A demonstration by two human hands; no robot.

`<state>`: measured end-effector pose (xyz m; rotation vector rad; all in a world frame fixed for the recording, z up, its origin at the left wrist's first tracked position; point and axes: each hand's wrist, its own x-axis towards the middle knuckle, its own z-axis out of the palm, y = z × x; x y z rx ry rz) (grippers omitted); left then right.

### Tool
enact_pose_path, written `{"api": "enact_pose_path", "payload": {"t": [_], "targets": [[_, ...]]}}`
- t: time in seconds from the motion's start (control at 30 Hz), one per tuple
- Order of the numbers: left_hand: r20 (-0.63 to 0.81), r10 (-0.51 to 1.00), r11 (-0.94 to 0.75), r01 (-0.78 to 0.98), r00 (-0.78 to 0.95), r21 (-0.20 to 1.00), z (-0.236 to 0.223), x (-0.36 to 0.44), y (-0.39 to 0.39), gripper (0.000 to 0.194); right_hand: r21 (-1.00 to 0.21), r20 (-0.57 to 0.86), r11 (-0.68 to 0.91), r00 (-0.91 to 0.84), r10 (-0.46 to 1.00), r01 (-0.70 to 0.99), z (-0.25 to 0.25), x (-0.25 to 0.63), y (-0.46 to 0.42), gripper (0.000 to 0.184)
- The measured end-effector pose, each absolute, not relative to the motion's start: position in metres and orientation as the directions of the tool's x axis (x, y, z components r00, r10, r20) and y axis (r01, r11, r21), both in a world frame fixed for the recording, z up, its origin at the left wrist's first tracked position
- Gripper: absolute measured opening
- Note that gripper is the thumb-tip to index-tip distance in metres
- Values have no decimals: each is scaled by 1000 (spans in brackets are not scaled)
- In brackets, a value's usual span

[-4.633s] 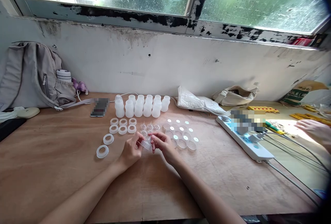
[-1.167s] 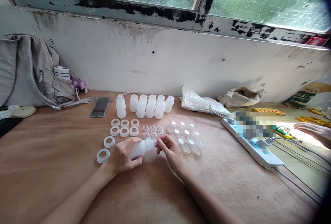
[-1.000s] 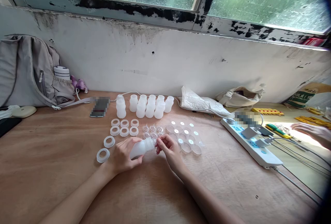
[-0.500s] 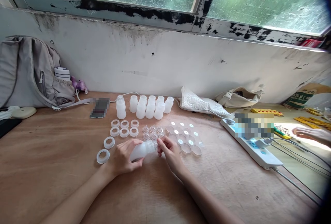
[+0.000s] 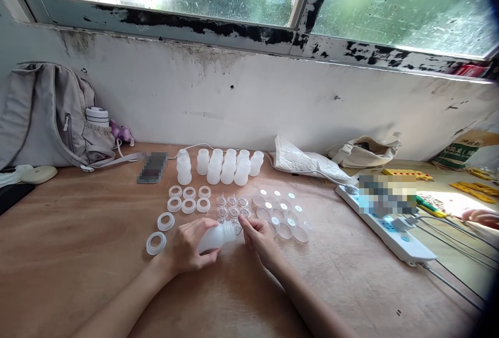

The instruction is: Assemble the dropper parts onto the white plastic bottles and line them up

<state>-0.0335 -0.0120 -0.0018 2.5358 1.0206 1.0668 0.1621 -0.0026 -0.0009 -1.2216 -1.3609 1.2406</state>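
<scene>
My left hand (image 5: 189, 244) is wrapped round a frosted white baby bottle (image 5: 211, 238), tipped on its side with its threaded neck pointing right. At that neck, my right hand (image 5: 260, 240) pinches a clear nipple (image 5: 237, 227). Whether the nipple sits inside the mouth or only against it, I cannot tell. Just beyond the bottle lie several clear nipples (image 5: 232, 201) in rows. White collar rings (image 5: 188, 206) are laid out to the left, two of them closer to my left wrist. Clear round caps (image 5: 285, 231) lie right of my right hand.
Several frosted bottles (image 5: 228, 172) stand at the back near the wall, with a phone (image 5: 152, 167) to their left. A white power strip (image 5: 393, 231) with cables lies on the right. Another person's hand (image 5: 481, 217) shows at the far right. A grey backpack (image 5: 39, 114) leans back left.
The whole view has shifted slightly downward. My hands keep the bottle and nipple together at the neck. The other person's hand has moved right, toward the edge of view.
</scene>
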Motion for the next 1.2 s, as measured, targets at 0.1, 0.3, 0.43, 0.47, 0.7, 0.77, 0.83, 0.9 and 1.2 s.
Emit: {"api": "enact_pose_path", "payload": {"t": [0.1, 0.3, 0.43, 0.47, 0.7, 0.77, 0.83, 0.9, 1.2], "targets": [[541, 679, -731, 527, 497, 434, -2, -34, -12, 44, -997, -7, 2, -114, 993, 80, 2, 164, -2, 43], [506, 710, -701, 562, 490, 439, -1, -35, -12, 44, -998, 43, 51, -188, 981, 39, 2, 171, 2, 28], [508, 711, -698, 569, 486, 434, -1, -35, -11, 44, -990, 48, 72, -187, 981, 120, -1, 171, 3, 31], [510, 711, -698, 572, 483, 431, -1, -36, -11, 44, -984, 65, 93, -181, 981, 149, -1, 170, 3, 32], [504, 714, -697, 564, 486, 443, 1, -35, -12, 43, -936, 137, 178, -151, 979, 303, -6, 169, 4, 39], [501, 716, -696, 558, 486, 452, 1, -35, -13, 43, -926, 141, 186, -155, 978, 329, -7, 169, 5, 41], [495, 727, -684, 563, 476, 464, 1, -35, -13, 44, -914, 153, 196, -146, 977, 355, -6, 169, 5, 43], [484, 746, -664, 573, 458, 481, 1, -34, -12, 43, -907, 156, 194, -131, 979, 373, -5, 169, 5, 43], [420, 788, -615, 592, 450, 520, 1, -33, -12, 43, -918, 149, 230, -257, 955, 323, -5, 172, 3, 25]]}}
